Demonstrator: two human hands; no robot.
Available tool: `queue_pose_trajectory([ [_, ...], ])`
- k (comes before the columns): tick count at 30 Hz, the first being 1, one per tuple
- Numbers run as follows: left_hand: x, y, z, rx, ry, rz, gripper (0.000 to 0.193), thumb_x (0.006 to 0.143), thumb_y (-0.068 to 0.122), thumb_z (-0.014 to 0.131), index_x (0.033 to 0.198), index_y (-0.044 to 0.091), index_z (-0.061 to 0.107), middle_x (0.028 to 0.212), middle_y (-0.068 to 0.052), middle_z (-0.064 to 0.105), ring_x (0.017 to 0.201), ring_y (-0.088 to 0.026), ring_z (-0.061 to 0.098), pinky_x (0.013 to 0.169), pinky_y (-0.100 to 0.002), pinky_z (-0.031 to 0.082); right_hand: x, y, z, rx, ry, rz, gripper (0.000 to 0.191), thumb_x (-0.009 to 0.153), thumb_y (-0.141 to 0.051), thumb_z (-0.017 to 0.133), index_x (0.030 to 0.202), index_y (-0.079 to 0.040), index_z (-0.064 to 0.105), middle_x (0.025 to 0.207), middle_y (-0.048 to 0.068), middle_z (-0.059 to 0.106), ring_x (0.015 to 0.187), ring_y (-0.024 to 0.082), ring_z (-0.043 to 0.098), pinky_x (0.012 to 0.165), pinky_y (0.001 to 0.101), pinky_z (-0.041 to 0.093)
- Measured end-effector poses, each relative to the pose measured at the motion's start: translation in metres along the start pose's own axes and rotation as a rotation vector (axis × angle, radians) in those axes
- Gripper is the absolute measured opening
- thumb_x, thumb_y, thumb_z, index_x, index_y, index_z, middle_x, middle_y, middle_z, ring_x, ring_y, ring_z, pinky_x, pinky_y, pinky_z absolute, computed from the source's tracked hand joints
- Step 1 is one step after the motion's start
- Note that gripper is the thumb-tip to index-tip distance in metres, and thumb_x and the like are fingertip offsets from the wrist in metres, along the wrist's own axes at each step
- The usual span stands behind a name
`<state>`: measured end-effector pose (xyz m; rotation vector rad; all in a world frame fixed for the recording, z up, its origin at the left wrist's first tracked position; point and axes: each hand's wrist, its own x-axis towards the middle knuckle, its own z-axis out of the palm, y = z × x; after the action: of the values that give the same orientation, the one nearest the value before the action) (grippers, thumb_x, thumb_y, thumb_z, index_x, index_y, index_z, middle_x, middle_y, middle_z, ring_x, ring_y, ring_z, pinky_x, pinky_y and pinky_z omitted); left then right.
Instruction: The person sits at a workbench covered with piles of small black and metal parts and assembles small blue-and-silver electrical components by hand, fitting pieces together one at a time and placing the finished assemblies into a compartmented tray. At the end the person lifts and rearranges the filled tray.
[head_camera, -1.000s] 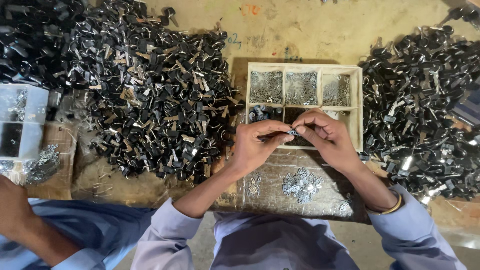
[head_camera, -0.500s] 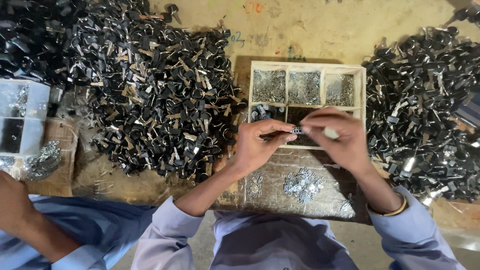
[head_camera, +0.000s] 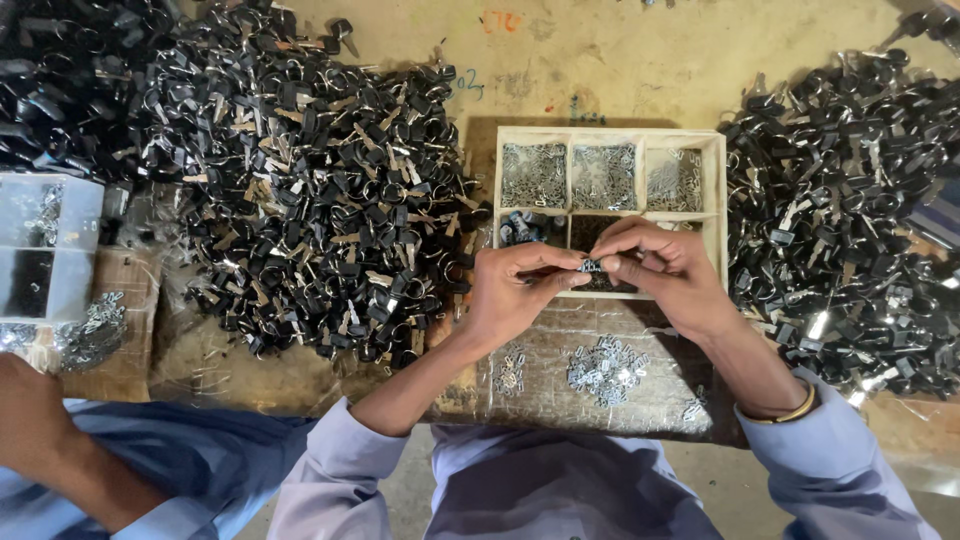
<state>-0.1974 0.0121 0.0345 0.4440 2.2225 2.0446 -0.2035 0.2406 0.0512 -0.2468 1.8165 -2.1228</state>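
- Head view looks straight down on a workbench (head_camera: 620, 70) with a sandy, scuffed top; both of the person's hands meet just in front of a pale wooden tray (head_camera: 712, 200) split into compartments.
- The left hand (head_camera: 510, 290) has thumb and fingers pinched together on a small dark metal part (head_camera: 590, 266); the right hand (head_camera: 665, 270) closes its fingertips on the same piece from the other side, so both hands are clamped on it.
- That part sits over the near edge of the tray, above its front row of compartments.
- Compared with half a second ago, the right hand has drawn in closer to the left and the light sliver that showed between the fingers is now hidden; the two hands look more tightly joined on the piece, which I read as the small parts being pressed together rather than picked up.
- The tray's far row holds three heaps of small silvery fittings (head_camera: 533, 175).
- A loose cluster of silver clips (head_camera: 605, 365) lies on a shiny sheet near the bench's front edge, below the hands.
- Big heaps of black key-like pieces (head_camera: 310, 200) cover the bench's left side, and another heap (head_camera: 840, 210) fills the right side.
- Another person's forearm (head_camera: 45, 440) in a blue sleeve shows at the front left corner, beside a clear plastic box (head_camera: 40, 255).
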Motion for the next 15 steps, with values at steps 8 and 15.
queue_pose_trajectory([
  [8, -0.001, 0.002, -0.001, 0.012, -0.004, -0.012, 0.017, 0.088, 0.005, 0.082, 0.103, 0.003, 0.077, 0.103, -0.011, 0.080, 0.094, -0.019, 0.080, 0.084, -0.029, 0.068, 0.001, -0.010, 0.004, -0.118, -0.042, -0.045, 0.017, 0.095, 0.006, 0.067, 0.109, 0.000, 0.074, 0.111, 0.006, 0.067, 0.092, 0.010, 0.065, 0.076, 0.0255, 0.054],
  [15, -0.001, 0.001, 0.001, 0.037, 0.008, 0.009, 0.017, 0.088, 0.004, 0.082, 0.104, 0.002, 0.077, 0.105, -0.012, 0.079, 0.097, -0.020, 0.080, 0.086, -0.030, 0.068, -0.002, -0.017, 0.003, -0.437, 0.074, -0.163, 0.020, 0.091, 0.005, 0.075, 0.110, -0.002, 0.077, 0.110, 0.009, 0.072, 0.092, 0.010, 0.067, 0.074, 0.0223, 0.055],
])
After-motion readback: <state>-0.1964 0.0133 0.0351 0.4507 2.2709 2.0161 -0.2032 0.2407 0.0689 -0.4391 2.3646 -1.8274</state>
